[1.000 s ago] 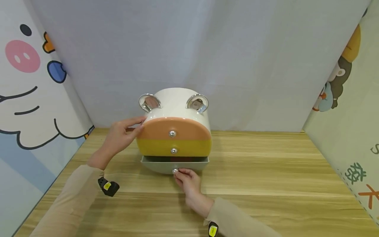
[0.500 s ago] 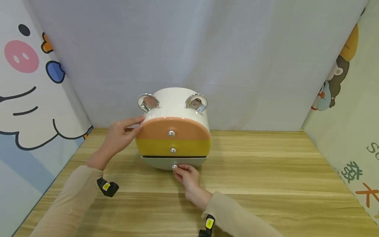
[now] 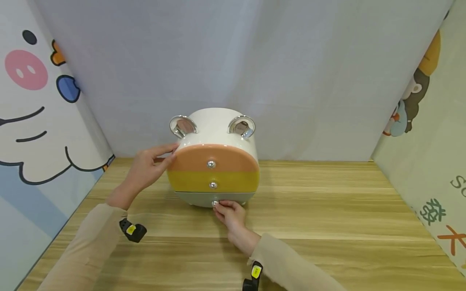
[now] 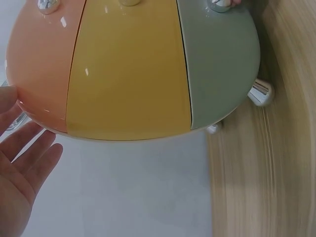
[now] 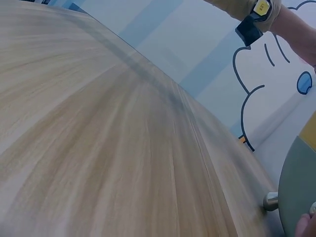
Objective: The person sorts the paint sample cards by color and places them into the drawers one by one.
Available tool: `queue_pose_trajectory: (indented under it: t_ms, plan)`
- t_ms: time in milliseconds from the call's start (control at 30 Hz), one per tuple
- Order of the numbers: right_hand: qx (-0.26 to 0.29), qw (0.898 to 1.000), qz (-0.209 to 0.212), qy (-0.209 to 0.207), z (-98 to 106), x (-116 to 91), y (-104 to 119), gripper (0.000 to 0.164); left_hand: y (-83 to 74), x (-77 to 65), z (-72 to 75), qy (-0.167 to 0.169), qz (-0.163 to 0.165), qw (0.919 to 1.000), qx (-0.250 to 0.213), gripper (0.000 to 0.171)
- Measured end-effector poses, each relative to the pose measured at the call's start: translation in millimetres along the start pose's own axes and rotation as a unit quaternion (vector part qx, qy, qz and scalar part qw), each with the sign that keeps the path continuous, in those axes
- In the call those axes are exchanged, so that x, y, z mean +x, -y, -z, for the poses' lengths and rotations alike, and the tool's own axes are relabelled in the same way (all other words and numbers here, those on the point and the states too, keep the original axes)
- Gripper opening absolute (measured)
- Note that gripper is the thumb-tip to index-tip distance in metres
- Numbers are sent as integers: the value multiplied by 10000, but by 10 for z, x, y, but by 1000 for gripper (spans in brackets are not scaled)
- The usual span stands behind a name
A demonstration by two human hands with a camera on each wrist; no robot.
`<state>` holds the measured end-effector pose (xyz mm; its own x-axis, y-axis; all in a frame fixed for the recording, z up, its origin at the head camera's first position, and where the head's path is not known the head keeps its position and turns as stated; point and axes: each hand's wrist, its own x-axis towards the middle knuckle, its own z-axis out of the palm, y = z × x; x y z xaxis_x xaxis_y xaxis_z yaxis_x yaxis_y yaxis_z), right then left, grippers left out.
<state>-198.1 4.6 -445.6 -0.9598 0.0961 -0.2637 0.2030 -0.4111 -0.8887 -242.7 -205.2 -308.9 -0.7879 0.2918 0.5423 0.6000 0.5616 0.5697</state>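
A small white drawer box (image 3: 214, 125) with two silver ears stands on the table, its rounded front banded in three colours. The orange drawer (image 3: 193, 157), the yellow drawer (image 3: 189, 182) and the grey-green drawer (image 3: 193, 198) all sit flush, each with a silver knob. My right hand (image 3: 233, 218) pinches the bottom drawer's knob (image 3: 215, 204) between thumb and fingers. At the box's upper left edge rests my left hand (image 3: 145, 167); in the left wrist view its fingers (image 4: 42, 163) are fairly straight and its thumb lies near the orange front.
Silver feet (image 4: 260, 93) lift the box off the wood-grain table (image 3: 327, 210). Behind it hangs a pale grey curtain (image 3: 291, 81). Cartoon-printed panels stand at left (image 3: 32, 121) and right (image 3: 418, 161). Each wrist wears a black camera mount (image 3: 134, 231).
The grey-green bottom drawer has slid back from partly pulled out to flush, my right hand moving inward with its knob. My left hand has stayed on the box's side.
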Motion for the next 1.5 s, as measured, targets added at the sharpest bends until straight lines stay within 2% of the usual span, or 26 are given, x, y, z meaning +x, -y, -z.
queue_pose_trajectory:
  t_ms: [200, 567, 800, 933, 1100, 1300, 1400, 1500]
  plan:
    - [37, 9997, -198, -98, -11, 57, -13, 11, -7, 7, 13, 55, 4, 10000, 35, 31]
    - [261, 9993, -53, -267, -88, -66, 16, 19, 8, -11, 19, 48, 36, 10000, 67, 30]
    - [163, 9995, -93, -239, -86, -69, 29, 18, 4, -16, 31, 55, 70, 10000, 21, 31]
    - [10, 9999, -88, -128, -18, -59, 54, 21, 12, -13, 10, 32, 21, 10000, 12, 31]
    - [-451, 9989, -85, -3, 205, -108, 224, 29, 35, -10, -43, -76, -119, 9999, 17, 30]
    - [-1249, 9918, 168, 215, 679, -94, 624, 33, 66, -48, -117, -299, -490, 9972, 481, 33]
    - [-2021, 9778, 399, 374, 1001, -62, 859, 37, 84, -122, -117, -293, -557, 9939, 908, 38]
    - [-2923, 9514, 748, 620, 1380, 10, 1086, 45, 160, -245, -63, -166, -335, 9893, 1410, 44]
